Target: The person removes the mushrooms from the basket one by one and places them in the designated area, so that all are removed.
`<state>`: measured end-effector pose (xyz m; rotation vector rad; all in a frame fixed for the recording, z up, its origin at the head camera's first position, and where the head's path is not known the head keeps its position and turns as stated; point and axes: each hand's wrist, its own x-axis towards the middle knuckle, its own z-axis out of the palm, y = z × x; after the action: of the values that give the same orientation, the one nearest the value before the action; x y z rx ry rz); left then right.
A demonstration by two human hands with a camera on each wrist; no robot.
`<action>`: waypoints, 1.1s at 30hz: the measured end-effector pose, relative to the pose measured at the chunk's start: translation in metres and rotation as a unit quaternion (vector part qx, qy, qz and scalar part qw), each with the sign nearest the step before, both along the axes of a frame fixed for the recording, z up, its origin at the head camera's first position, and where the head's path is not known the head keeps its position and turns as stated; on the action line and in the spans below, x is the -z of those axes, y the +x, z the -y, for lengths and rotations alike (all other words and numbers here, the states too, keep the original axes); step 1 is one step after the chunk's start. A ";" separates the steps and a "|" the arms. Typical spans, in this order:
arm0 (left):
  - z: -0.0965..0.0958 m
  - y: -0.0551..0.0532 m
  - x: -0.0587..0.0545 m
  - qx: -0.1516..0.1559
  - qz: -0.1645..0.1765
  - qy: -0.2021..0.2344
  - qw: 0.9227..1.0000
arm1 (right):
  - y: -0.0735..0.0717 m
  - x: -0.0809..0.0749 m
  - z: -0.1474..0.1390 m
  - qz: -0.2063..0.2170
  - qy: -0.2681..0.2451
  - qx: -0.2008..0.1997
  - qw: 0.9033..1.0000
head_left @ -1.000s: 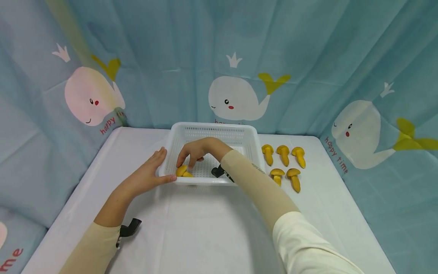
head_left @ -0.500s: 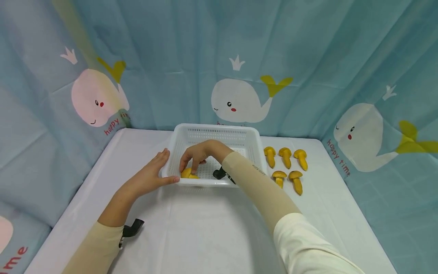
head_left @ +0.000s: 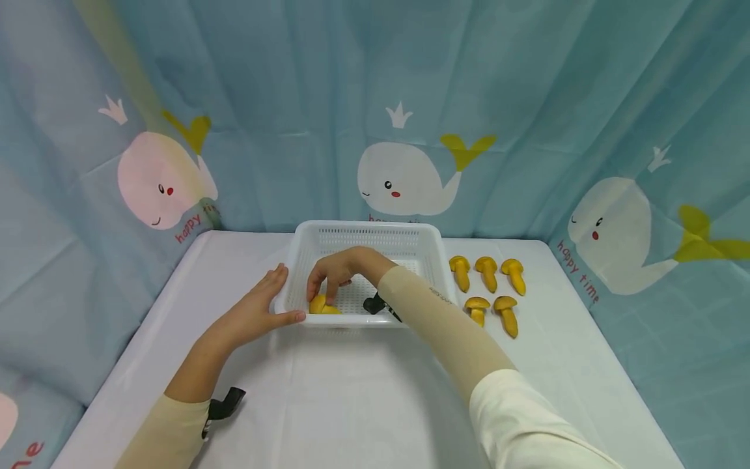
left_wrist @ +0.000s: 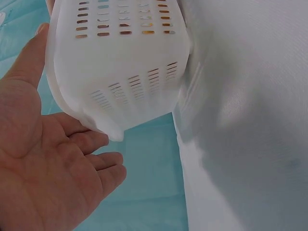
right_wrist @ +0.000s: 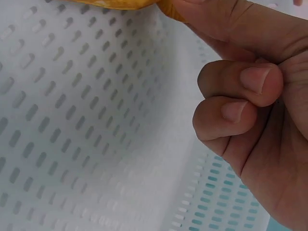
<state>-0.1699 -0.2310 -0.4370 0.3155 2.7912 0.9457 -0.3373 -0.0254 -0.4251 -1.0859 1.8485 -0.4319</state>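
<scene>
In the head view, a white perforated basket [head_left: 375, 320] stands at the back of the table. Inside its near left corner lies a yellow toy mushroom [head_left: 319, 306]. My right hand [head_left: 346, 267] reaches down into the basket and pinches this mushroom between thumb and fingers; part of the cap is hidden by them. The right wrist view catches only the mushroom's edge at the top, with the last two fingers curled beside it. My left hand [head_left: 252, 309] rests against the basket's left corner, thumb along the rim, its other fingers extended and touching the outer side [left_wrist: 115, 57].
Right of the basket, several yellow mushrooms [head_left: 488, 273] lie on the white tablecloth [head_left: 351, 397] in two rows. A blue curtain [head_left: 281, 117] with printed whales closes off the back and sides. Black wrist mounts [head_left: 227, 404] stick out from both sleeves.
My right hand has lowered the mushroom a little into the basket's near left corner and shifted slightly right. The left hand stays at the rim. The whole view has tilted slightly.
</scene>
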 end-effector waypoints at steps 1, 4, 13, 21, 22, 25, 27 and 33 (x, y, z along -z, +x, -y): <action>0.000 0.000 0.000 -0.001 0.001 0.000 1.000 | 0.000 -0.001 -0.001 -0.010 -0.001 0.003 1.000; -0.003 0.000 0.000 0.002 0.000 0.004 1.000 | -0.002 -0.007 -0.007 -0.046 -0.007 0.019 0.999; -0.004 0.003 -0.005 -0.003 0.007 -0.008 1.000 | -0.008 -0.037 -0.030 -0.107 -0.078 0.082 0.988; -0.002 0.003 -0.005 0.003 0.007 -0.008 1.000 | -0.002 -0.071 -0.063 -0.186 -0.105 0.128 0.969; -0.002 0.003 -0.006 0.002 0.008 -0.007 1.000 | -0.001 -0.074 -0.067 -0.189 -0.109 0.132 0.967; -0.002 0.002 -0.006 0.000 0.011 -0.007 1.000 | 0.003 -0.081 -0.079 -0.197 -0.126 0.144 0.962; -0.002 0.002 -0.007 -0.001 0.011 -0.007 1.000 | 0.007 -0.084 -0.086 -0.198 -0.140 0.152 0.958; -0.002 0.004 -0.007 -0.004 0.015 -0.004 1.000 | 0.021 -0.093 -0.107 -0.220 -0.167 0.173 0.946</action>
<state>-0.1657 -0.2292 -0.4296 0.2872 2.7694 0.9341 -0.3161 0.0815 -0.3320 -1.1469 2.4428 -0.7795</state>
